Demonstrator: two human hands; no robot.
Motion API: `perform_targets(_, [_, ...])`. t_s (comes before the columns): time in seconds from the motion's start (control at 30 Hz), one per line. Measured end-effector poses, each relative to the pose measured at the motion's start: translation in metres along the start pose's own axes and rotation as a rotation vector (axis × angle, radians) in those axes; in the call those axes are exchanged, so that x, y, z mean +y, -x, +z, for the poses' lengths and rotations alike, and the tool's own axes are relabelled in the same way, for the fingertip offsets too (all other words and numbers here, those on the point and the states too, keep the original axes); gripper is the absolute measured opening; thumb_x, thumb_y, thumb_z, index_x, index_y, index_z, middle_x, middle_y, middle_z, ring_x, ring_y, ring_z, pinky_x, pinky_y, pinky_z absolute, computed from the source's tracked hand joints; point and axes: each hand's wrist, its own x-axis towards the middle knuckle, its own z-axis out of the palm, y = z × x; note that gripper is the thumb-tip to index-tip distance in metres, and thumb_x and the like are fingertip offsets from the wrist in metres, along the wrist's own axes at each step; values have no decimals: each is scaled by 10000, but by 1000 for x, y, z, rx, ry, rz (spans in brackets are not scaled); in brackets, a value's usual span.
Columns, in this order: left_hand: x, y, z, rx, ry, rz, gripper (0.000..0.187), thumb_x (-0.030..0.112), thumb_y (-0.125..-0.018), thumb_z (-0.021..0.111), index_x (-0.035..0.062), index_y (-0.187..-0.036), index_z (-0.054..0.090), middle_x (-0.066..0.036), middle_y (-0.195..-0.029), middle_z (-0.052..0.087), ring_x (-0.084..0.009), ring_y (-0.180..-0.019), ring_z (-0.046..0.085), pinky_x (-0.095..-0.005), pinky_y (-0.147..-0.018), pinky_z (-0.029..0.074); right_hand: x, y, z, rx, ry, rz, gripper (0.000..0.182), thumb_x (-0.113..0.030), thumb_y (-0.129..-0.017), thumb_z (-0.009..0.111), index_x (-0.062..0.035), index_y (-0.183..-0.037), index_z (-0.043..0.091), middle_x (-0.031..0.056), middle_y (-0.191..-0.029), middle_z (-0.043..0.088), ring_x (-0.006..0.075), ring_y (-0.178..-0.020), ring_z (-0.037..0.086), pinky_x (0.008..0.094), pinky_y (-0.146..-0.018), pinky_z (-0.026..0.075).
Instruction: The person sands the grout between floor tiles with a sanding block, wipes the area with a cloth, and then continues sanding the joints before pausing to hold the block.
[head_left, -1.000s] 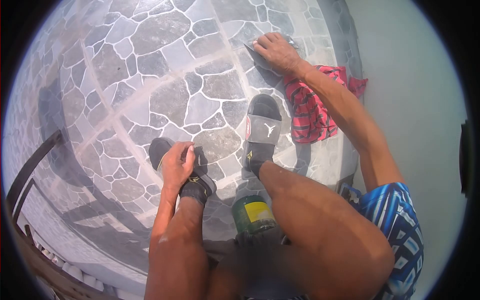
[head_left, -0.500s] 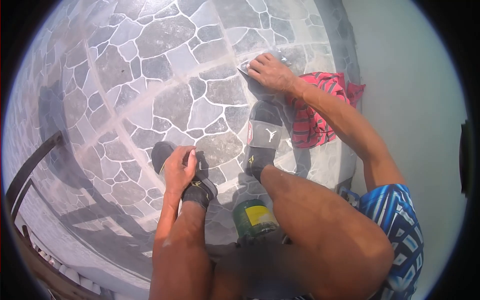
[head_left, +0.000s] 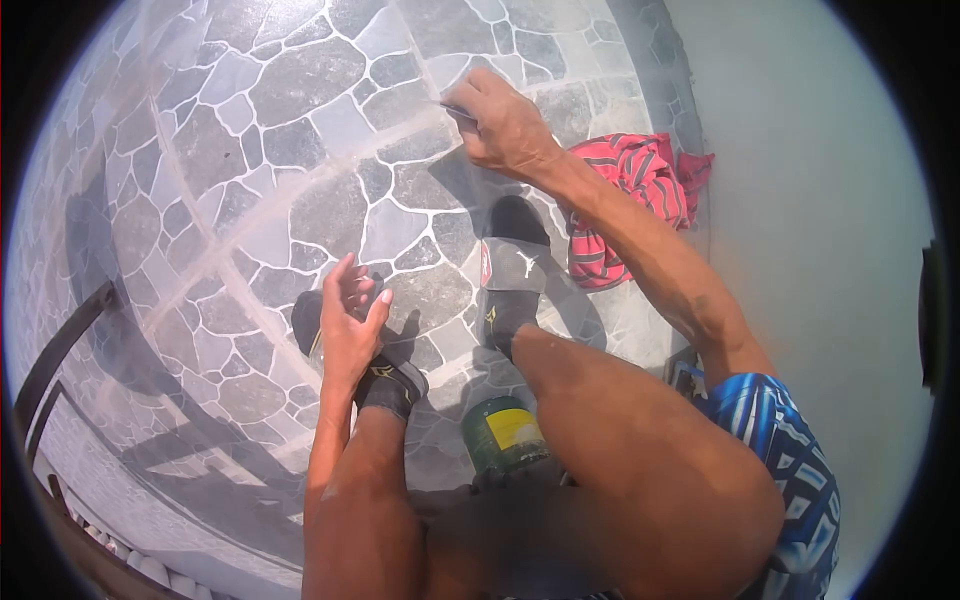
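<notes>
My right hand (head_left: 505,125) is closed on a thin flat blade (head_left: 458,108), seen almost edge-on at the fingertips; its handle is hidden in my fingers. It is raised over the stone-patterned floor (head_left: 335,210), throwing a shadow beyond the right sandal. My left hand (head_left: 350,325) holds nothing, with fingers apart and slightly curled, over the left sandal (head_left: 308,318) by my foot. The right slide sandal (head_left: 515,262), dark with a grey strap, is on my other foot. A red striped cloth (head_left: 610,245) lies crumpled beneath my right forearm.
Between my legs stands a green can (head_left: 490,450) with a yellow label. A pale wall (head_left: 800,200) rises along the right. Dark curved metal bars (head_left: 65,345) stand at the left. White grout lines run between the floor's grey stone shapes.
My right hand has lifted off the floor and moved up and left with the blade. My left hand has risen slightly and its fingers have opened out. The view has shifted a little.
</notes>
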Motion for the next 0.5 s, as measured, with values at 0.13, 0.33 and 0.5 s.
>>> perform_targets(0.13, [29, -20, 6, -43, 346, 101, 615, 155, -862, 774, 20, -1395, 498, -139, -1205, 629, -175, -1065, 615, -363, -925, 501, -117, 23, -4, -380, -601, 200, 209, -134, -869, 662, -33, -1052, 650, 129, -979, 629, 316, -834, 636, 392, -737, 489])
perform_targets(0.33, [36, -1, -15, -281, 320, -231, 263, 123, -917, 731, -12, -1139, 686, -21, -960, 703, -78, -864, 611, -250, -774, 492, -80, 83, -37, -176, -371, 458, 420, -344, -868, 732, 11, -1079, 655, 209, -944, 633, 369, -892, 646, 417, -810, 511])
perform_targets(0.5, [-3, 18, -19, -122, 303, -209, 240, 104, -926, 717, -17, -1130, 682, -23, -1000, 699, -86, -886, 611, -254, -797, 485, 5, 174, -79, -193, 474, 518, 650, -335, -808, 788, 26, -1273, 511, 239, -1134, 573, 392, -1098, 570, 481, -920, 460])
